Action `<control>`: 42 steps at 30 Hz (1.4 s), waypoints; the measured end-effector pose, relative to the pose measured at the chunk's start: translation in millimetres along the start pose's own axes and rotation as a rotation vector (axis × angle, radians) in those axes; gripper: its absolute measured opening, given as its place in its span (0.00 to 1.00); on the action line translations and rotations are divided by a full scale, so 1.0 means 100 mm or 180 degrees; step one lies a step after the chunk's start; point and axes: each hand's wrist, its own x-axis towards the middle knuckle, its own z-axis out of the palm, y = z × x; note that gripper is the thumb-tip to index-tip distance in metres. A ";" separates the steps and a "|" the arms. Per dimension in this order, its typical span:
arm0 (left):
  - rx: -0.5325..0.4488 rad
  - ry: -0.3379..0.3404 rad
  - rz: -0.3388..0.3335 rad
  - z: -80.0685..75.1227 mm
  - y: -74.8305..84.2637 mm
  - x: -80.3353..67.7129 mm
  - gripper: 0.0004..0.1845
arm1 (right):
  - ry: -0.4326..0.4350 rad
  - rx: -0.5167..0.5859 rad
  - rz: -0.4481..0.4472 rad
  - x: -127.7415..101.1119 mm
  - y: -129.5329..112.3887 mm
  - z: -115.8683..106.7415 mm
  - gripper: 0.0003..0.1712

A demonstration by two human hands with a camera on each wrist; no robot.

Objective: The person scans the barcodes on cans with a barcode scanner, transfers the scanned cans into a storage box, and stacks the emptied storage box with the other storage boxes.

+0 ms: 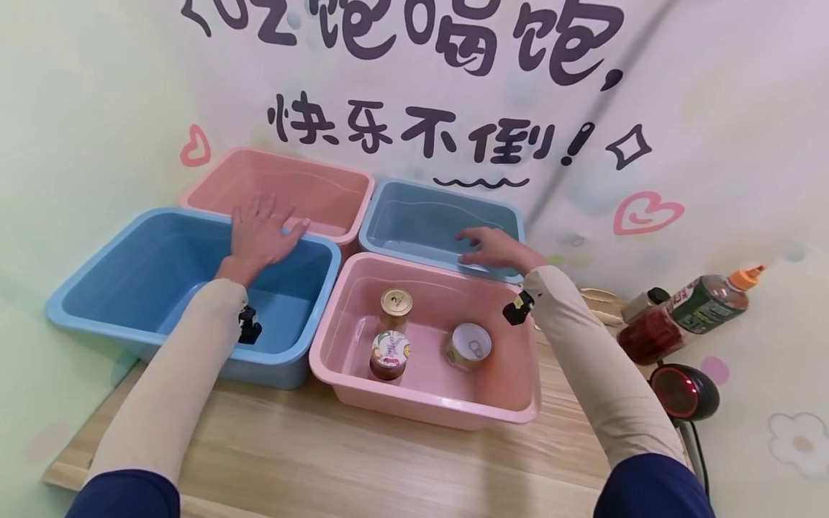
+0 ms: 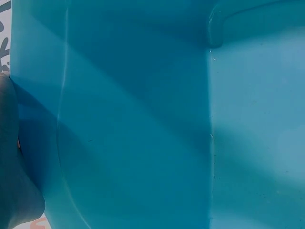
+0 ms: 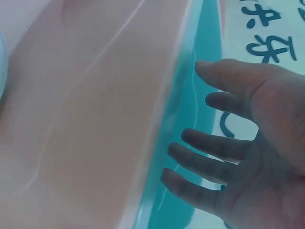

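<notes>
Four plastic bins stand together on a wooden table point(image 1: 324, 453). My left hand point(image 1: 260, 232) is open with spread fingers, resting at the far rim of the front-left blue bin point(image 1: 129, 280), beside the back-left pink bin point(image 1: 291, 188). The left wrist view shows this blue bin's inside point(image 2: 143, 119). My right hand point(image 1: 490, 248) is open too, hovering where the front-right pink bin point(image 1: 427, 403) meets the back-right blue bin point(image 1: 427, 216). Its spread fingers point(image 3: 209, 157) hold nothing. The front pink bin holds a gold-lidded jar point(image 1: 396, 308), a labelled jar point(image 1: 389, 355) and a can point(image 1: 469, 346).
At the table's right end lie a green-labelled bottle with an orange cap point(image 1: 709, 300) and a red-filled bottle point(image 1: 648, 334). A black barcode scanner point(image 1: 685, 392) stands in front of them. A wall with printed characters rises just behind the bins.
</notes>
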 end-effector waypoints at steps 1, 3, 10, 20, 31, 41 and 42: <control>0.0002 0.0002 0.0000 0.00 0.00 0.00 0.42 | 0.0018 0.0000 -0.0057 -0.04 -0.02 -0.01 0.31; 0.0008 0.0004 0.0000 -0.01 -0.01 -0.01 0.42 | 0.0071 -0.0032 -0.0173 -0.12 -0.06 -0.02 0.32; 0.0006 -0.0020 -0.0004 -0.01 -0.02 -0.03 0.42 | 0.0260 -0.0125 -0.0447 -0.42 -0.23 -0.03 0.34; 0.0016 -0.0027 0.0003 -0.02 -0.01 -0.05 0.42 | 0.0312 -0.0146 -0.0577 -0.80 -0.37 0.07 0.33; 0.0021 -0.0040 -0.0005 -0.02 0.00 -0.05 0.42 | 0.0113 -0.0099 -0.0708 -0.93 -0.38 0.28 0.35; 0.0026 -0.0006 0.0005 -0.02 0.00 -0.01 0.42 | -0.0439 -0.0280 -0.0678 -0.85 -0.35 0.47 0.37; 0.0028 -0.0008 0.0006 -0.01 0.00 0.00 0.42 | -0.0491 -0.0375 -0.0747 -0.85 -0.35 0.48 0.36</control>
